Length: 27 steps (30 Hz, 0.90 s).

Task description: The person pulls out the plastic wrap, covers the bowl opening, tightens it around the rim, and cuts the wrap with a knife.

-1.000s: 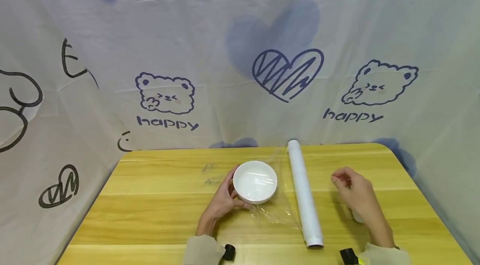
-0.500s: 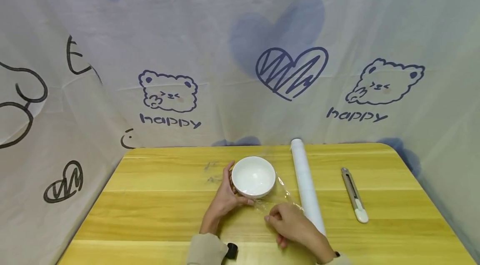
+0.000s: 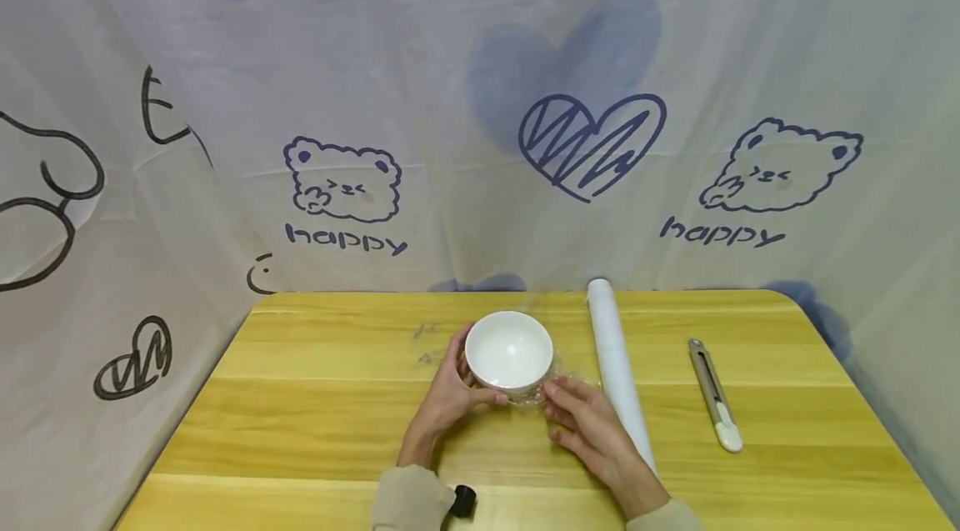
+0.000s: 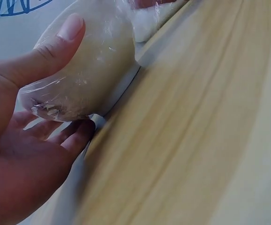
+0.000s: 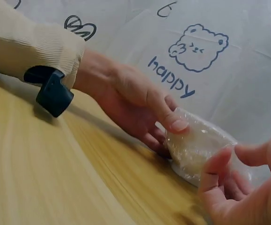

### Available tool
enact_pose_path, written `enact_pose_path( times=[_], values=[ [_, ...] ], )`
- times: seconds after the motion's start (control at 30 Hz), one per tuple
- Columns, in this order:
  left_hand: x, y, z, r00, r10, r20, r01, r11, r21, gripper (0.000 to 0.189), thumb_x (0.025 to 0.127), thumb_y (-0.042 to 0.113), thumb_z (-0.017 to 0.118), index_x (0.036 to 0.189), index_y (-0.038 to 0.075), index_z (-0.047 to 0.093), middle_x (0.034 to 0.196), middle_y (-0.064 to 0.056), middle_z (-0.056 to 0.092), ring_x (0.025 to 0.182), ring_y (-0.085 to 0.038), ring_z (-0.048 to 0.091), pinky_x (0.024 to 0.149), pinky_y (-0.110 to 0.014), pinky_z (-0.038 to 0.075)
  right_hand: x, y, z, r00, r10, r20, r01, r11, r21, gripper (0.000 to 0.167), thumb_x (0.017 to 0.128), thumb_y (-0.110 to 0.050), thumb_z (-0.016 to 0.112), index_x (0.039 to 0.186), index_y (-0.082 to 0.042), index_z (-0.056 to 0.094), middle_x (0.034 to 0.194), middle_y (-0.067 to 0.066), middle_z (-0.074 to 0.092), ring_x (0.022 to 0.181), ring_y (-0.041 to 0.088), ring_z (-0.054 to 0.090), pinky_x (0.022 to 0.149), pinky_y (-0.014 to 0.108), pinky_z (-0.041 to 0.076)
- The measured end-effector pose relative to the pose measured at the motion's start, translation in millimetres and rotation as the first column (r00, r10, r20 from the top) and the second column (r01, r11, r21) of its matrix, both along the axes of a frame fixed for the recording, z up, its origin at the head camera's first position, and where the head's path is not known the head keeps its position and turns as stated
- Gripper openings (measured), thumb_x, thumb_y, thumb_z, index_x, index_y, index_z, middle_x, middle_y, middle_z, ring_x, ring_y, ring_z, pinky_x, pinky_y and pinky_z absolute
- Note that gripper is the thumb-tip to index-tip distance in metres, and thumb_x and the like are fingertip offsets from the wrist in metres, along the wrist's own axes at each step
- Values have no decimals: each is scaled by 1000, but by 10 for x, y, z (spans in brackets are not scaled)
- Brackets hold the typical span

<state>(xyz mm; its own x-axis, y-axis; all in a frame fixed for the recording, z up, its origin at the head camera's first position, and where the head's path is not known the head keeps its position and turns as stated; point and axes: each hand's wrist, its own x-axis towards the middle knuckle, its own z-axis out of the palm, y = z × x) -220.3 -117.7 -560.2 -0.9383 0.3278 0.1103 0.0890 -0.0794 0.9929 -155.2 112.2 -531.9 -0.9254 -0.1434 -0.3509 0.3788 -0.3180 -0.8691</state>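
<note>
A white bowl (image 3: pixel 510 350) stands near the middle of the wooden table, with clear cling film (image 5: pixel 184 150) drawn up around its outside and bunched at its front right. From the left side my left hand (image 3: pixel 448 398) grips the bowl, its thumb lying along the film-covered wall in the left wrist view. My right hand (image 3: pixel 596 429) is at the bowl's front right side. In the right wrist view its thumb and forefinger pinch the loose film close to the wall. The bowl's underside is hidden.
A white roll of cling film (image 3: pixel 619 368) lies just right of the bowl, beside my right forearm. Further right lies a utility knife (image 3: pixel 715 394) with a white end. Behind the wooden table (image 3: pixel 315 398) hangs a printed cloth (image 3: pixel 465 181).
My right hand has come from the far right, beside the knife, to the bowl's front right and gathered the loose film against it. The left hand keeps its grip on the bowl.
</note>
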Motion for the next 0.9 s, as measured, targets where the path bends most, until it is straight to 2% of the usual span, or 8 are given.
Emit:
enact_pose_path(
  times=[0.07, 0.23, 0.33, 0.53, 0.77, 0.87, 0.9],
  values=[
    [0, 2, 0, 1000, 20, 0, -20, 1000, -1, 123, 69, -10, 91, 163, 2, 12, 165, -21, 24, 150, -39, 28, 114, -39, 40, -7, 0, -13, 1000, -8, 21, 9, 999, -40, 25, 103, -21, 64, 119, -3, 60, 100, 1, 65, 85, 11, 57, 67, 24, 51],
    [-8, 11, -5, 999, 50, -2, -50, 999, 3, 120, 68, -9, 92, 162, 4, 19, 164, -21, 28, 149, -39, 31, 114, -39, 40, -10, -35, -36, 999, -29, 28, 32, 990, -140, 13, 104, -18, 60, 108, -7, 67, 101, 2, 66, 94, 17, 56, 78, 29, 51],
    [-11, 9, -13, 998, 61, -6, -61, 998, 0, 118, 68, -8, 92, 162, 5, 22, 163, -21, 30, 148, -39, 33, 114, -39, 40, -7, -52, -46, 998, -41, 45, 49, 979, -199, 12, 104, -18, 60, 104, -9, 68, 102, 2, 68, 96, 19, 55, 81, 31, 48],
    [-3, 2, -11, 997, 76, -12, -76, 997, -10, 117, 68, -7, 93, 161, 3, 24, 162, -21, 32, 147, -39, 35, 113, -37, 41, -10, -47, -77, 999, -14, 46, 25, 970, -244, 12, 105, -18, 59, 103, -13, 69, 103, -1, 66, 96, 15, 54, 83, 29, 48],
    [-1, 27, -4, 996, 87, -9, -88, 996, -12, 116, 68, -8, 92, 161, 3, 24, 161, -22, 33, 146, -39, 36, 112, -38, 42, -30, -46, -130, 998, -6, 68, 33, 913, -406, 22, 109, -14, 46, 97, -13, 64, 103, 1, 65, 98, 15, 54, 90, 31, 45],
    [-5, 39, -5, 996, 91, -7, -91, 996, -18, 116, 67, -9, 92, 161, 2, 24, 161, -22, 33, 146, -39, 36, 112, -37, 42, -33, -49, -130, 998, -8, 60, 32, 906, -421, 25, 109, -14, 44, 91, -14, 61, 102, 0, 65, 97, 15, 53, 91, 31, 44],
    [-6, 42, -6, 996, 92, -6, -92, 996, -19, 116, 67, -9, 92, 161, 2, 24, 161, -22, 33, 146, -39, 36, 112, -37, 42, -35, -54, -130, 998, -12, 57, 35, 912, -409, 24, 109, -14, 44, 91, -14, 59, 101, 0, 65, 96, 15, 53, 90, 31, 44]
  ],
)
